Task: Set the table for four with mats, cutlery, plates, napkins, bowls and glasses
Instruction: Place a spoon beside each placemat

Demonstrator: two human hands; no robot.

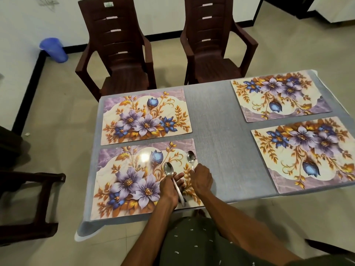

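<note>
Four floral mats on a grey-clothed table (215,120): near-left mat (123,181), far-left mat (144,116), far-right mat (278,96), near-right mat (307,152). No plates, napkins, bowls or glasses anywhere on them yet.

Both hands over the right end of the near-left mat. Left hand (170,189) loosely wrapped round a spoon (172,179), maybe more than one, can't tell from the bundle of handles; fingers (179,176) partly spread, not a tight fist. Bowl of it sticking out past the knuckles, handle end poking back toward the table edge.

Right hand (201,179) just beside the left, not touching it, curled closed on the handle of a second spoon (191,159). That spoon's bowl pointing away, over the mat's right margin; resting on the mat or held just above it, can't tell.

Two brown chairs (119,54) past the far side, blue bin (53,49) by the wall
</note>
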